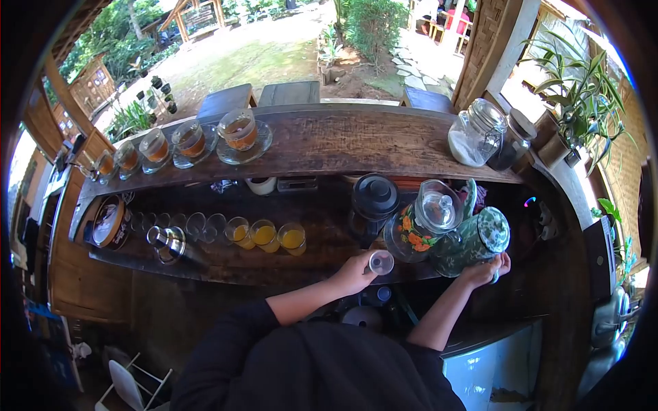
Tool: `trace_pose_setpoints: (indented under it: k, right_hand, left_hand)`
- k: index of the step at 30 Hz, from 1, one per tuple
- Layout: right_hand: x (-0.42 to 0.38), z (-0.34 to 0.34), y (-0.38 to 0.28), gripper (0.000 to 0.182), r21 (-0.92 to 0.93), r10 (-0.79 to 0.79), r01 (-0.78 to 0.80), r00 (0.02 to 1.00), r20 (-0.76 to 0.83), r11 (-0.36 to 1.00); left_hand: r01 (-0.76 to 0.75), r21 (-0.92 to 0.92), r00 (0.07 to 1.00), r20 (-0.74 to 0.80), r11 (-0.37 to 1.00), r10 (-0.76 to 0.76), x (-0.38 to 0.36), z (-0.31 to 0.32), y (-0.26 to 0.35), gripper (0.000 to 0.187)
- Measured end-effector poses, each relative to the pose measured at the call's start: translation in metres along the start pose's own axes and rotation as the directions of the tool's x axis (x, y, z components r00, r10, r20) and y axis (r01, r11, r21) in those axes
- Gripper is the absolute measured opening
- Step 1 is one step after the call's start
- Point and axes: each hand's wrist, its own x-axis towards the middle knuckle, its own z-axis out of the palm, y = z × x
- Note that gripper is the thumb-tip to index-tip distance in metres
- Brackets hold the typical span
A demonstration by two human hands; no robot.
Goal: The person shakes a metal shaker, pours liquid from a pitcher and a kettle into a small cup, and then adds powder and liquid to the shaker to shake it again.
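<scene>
Near the lower shelf's front edge, my left hand [354,272] is closed around a small clear glass [381,262]. My right hand [484,270] is closed at the lower right side of a green speckled enamel pitcher [466,244], which leans beside a glass jug with orange flowers [419,229]. A black-lidded press [375,198] stands behind my left hand. Further left are three glasses of orange drink [264,235], with several empty glasses [197,225] in a row beyond them.
Cups of brown drink on saucers [240,133] line the upper counter [343,140] at left. At its right end stand a jar of white grains [473,133] and a dark jar [510,142]. A metal jigger [166,243] is on the lower shelf at left.
</scene>
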Motion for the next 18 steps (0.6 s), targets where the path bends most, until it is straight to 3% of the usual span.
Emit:
trace_pose_setpoints:
  k: [5, 9, 13, 15, 18]
  right_hand:
    - [0.007, 0.017, 0.022, 0.022, -0.184, -0.092, 0.108, 0.991, 0.093, 0.977]
    - [0.009, 0.028, 0.036, 0.025, -0.193, -0.132, 0.162, 0.978, 0.162, 0.968]
    - [0.011, 0.035, 0.043, 0.026, -0.200, -0.163, 0.198, 0.970, 0.178, 0.959]
    - [0.010, 0.037, 0.044, 0.030, -0.177, -0.169, 0.197, 0.972, 0.161, 0.964]
    - [0.009, 0.041, 0.046, 0.033, -0.131, -0.130, 0.148, 0.982, 0.136, 0.980]
  left_hand:
    - [-0.002, 0.066, 0.991, -0.133, 0.998, 0.011, 0.009, 0.015, -0.011, 0.035]
    - [-0.085, 0.185, 0.955, -0.265, 0.979, 0.133, 0.010, 0.026, -0.009, 0.042]
    - [-0.067, 0.197, 0.948, -0.293, 0.978, 0.124, 0.007, 0.028, -0.004, 0.043]
    - [0.054, 0.174, 0.955, -0.298, 0.983, 0.000, 0.004, 0.029, 0.000, 0.045]
    - [0.007, 0.192, 0.945, -0.322, 0.981, 0.056, 0.003, 0.031, -0.013, 0.045]
